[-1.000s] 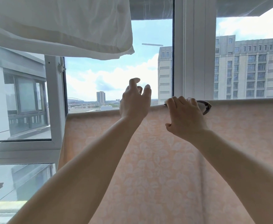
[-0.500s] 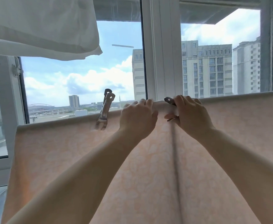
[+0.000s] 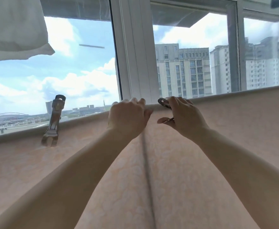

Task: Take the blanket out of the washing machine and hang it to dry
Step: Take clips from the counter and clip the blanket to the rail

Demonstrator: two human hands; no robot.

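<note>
Peach blanket [image 3: 168,171]: draped over a horizontal bar that it hides, its folded top edge running from low left to high right across the view, hanging down toward the person; faint leaf pattern, one dark crease running down the middle.
Left hand [image 3: 129,118]: curled over the top fold just left of the crease, fingers hooked over the far side, pinching the cloth against the bar.
Right hand [image 3: 183,118]: closed round a metal clip [image 3: 164,103], thumb and fingers squeezing its handles; the clip's tip sits at the fold, just right of the left hand (whether its mouth is already over the cloth I cannot tell).
Fixed clamp [image 3: 52,123]: a second metal clip stands upright on the fold, well to the left, biting the blanket.
Slip risk: if the clip is released with only the cloth edge in it and not the bar, it would likely pop off and the wet weight could drag the blanket to one side.
Finger risk: left fingertips lie close to the clip; a snap shut could catch them.
Far edge: window frame [image 3: 133,55] stands right behind the fold, so little room beyond the bar.
Overhead: white bedding [image 3: 16,27] hangs at upper left, clear of both hands.
Open room: the long stretch of fold to the right is bare, free for sliding along.
</note>
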